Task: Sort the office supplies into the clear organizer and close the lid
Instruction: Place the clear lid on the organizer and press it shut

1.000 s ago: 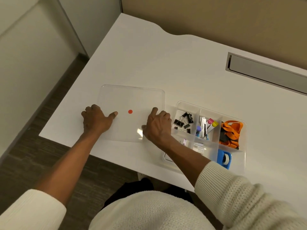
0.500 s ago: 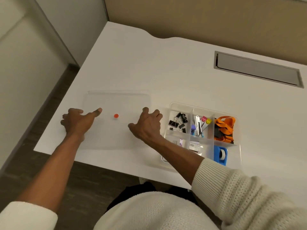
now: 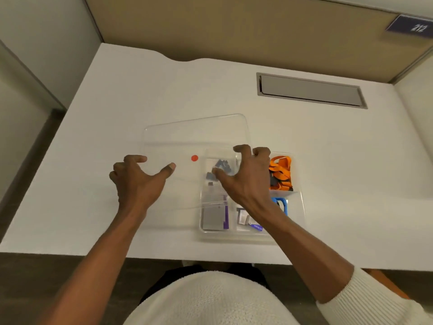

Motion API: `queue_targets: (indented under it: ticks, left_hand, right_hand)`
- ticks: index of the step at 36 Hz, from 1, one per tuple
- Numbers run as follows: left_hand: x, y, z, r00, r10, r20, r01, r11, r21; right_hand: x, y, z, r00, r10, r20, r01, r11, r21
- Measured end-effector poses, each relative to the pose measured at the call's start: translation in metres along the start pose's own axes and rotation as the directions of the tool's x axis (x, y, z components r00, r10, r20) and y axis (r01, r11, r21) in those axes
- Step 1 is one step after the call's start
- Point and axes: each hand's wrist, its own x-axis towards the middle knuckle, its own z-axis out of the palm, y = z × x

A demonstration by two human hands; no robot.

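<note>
The clear lid (image 3: 196, 137) with a red dot is lifted off the desk and tilted, its right part overlapping the left of the clear organizer (image 3: 301, 207). My left hand (image 3: 138, 181) grips the lid's left edge and my right hand (image 3: 246, 177) grips its right edge. Inside the organizer I see black binder clips (image 3: 221, 166) through the lid, orange bands (image 3: 281, 172), a blue tape dispenser (image 3: 281, 205), a purple-edged pad (image 3: 215, 218) and small packets (image 3: 246, 218).
The white desk (image 3: 164, 90) has a grey cable hatch (image 3: 309, 90) at the back right. A tan partition (image 3: 234, 26) stands behind the desk. The desk's front edge runs just below the organizer.
Both hands have picked the lid up from the desk on the left and carried it to the right, so it now partly covers the organizer. The camera view has also shifted.
</note>
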Motion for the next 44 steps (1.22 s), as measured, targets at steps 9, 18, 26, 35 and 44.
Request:
queue_targets:
  ticks: [9, 18, 26, 35, 44]
  left_hand:
    - [-0.066, 0.026, 0.064, 0.958, 0.183, 0.219, -0.195, 0.980, 0.035]
    - [-0.102, 0.024, 0.097, 0.926, 0.287, 0.246, -0.325, 0.937, 0.130]
    - [-0.110, 0.018, 0.111, 0.926, 0.321, 0.197, -0.358, 0.912, 0.198]
    - [-0.111, -0.002, 0.117, 0.901, 0.389, 0.193, -0.433, 0.831, 0.348]
    - [-0.076, 0.002, 0.120, 0.767, 0.599, 0.229, -0.639, 0.685, 0.350]
  right_hand:
    - [-0.028, 0.101, -0.038, 0.985, 0.153, -0.082, -0.150, 0.988, 0.037]
    - [-0.049, 0.143, -0.044, 0.971, 0.229, -0.073, -0.228, 0.973, 0.027]
    - [-0.054, 0.154, -0.039, 0.974, 0.224, 0.028, -0.224, 0.975, -0.003]
    - [-0.054, 0.160, -0.043, 0.980, 0.183, 0.074, -0.176, 0.980, -0.092]
    - [-0.032, 0.158, -0.056, 0.999, -0.036, -0.004, 0.035, 0.985, -0.167]
